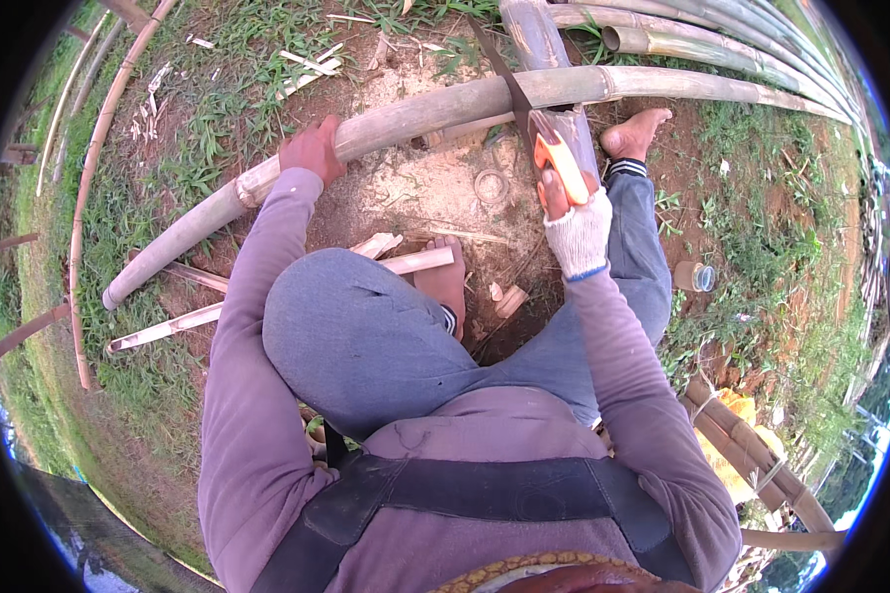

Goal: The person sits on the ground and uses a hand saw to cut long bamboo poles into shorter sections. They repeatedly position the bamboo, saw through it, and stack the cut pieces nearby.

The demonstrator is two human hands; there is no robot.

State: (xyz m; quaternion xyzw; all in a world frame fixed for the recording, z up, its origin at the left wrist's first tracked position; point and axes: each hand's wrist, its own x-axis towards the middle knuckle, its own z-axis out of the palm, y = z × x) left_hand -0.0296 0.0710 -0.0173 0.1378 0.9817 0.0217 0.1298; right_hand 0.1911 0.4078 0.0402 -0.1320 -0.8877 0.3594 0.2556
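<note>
A long, thick bamboo pole [435, 107] runs across in front of me, from lower left to upper right. My left hand [312, 151], bare, is wrapped over it left of the middle. In a white fingerless glove, my right hand [575, 219] grips the orange handle of a hand saw [557, 166]. The saw's dark blade lies across the pole and points up and away to the left. Beneath the pole at that spot, a greyish log [536, 35] crosses it. Whether the teeth are inside a cut cannot be made out.
More bamboo poles [682, 42] lie at the upper right. Split bamboo pieces [420, 261] and sawdust [396, 188] lie around my feet. A glass jar [694, 277] stands on the ground to the right. Bamboo rails [89, 198] stand along the left.
</note>
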